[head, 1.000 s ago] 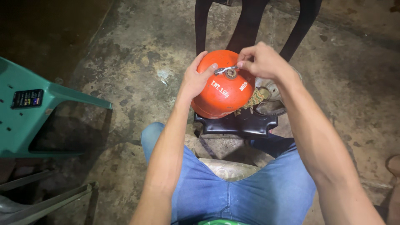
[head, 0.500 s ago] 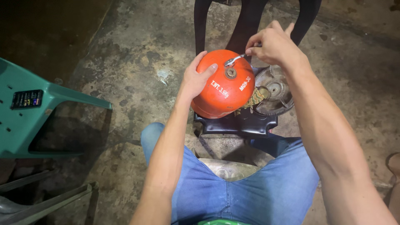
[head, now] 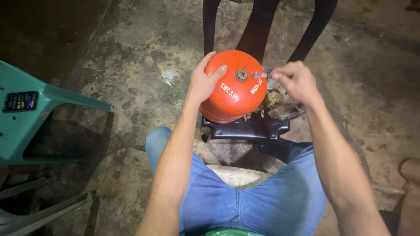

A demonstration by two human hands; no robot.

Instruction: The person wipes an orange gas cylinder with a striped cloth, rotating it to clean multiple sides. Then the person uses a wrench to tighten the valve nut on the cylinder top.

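A small round orange gas cylinder (head: pixel 234 94) with white lettering rests tilted on a low black plastic stool (head: pixel 249 129). Its brass valve (head: pixel 241 75) faces up. My left hand (head: pixel 204 81) presses flat against the cylinder's left side, thumb on top. My right hand (head: pixel 297 81) is just right of the cylinder and pinches a small metal wrench (head: pixel 261 74), whose tip points at the valve. A round metal burner (head: pixel 284 107) lies behind the cylinder, under my right hand.
A green plastic chair (head: pixel 30 118) stands at the left. Dark chair legs (head: pixel 258 26) rise behind the cylinder. My knees in blue jeans (head: pixel 245 201) frame the stool. Metal bars (head: pixel 48 205) lie at the lower left on the stained concrete floor.
My right hand lifted the wrench off the valve, swung up and away, then came down to the cylinder's right side with the tool aimed at the valve. The left hand stayed put.
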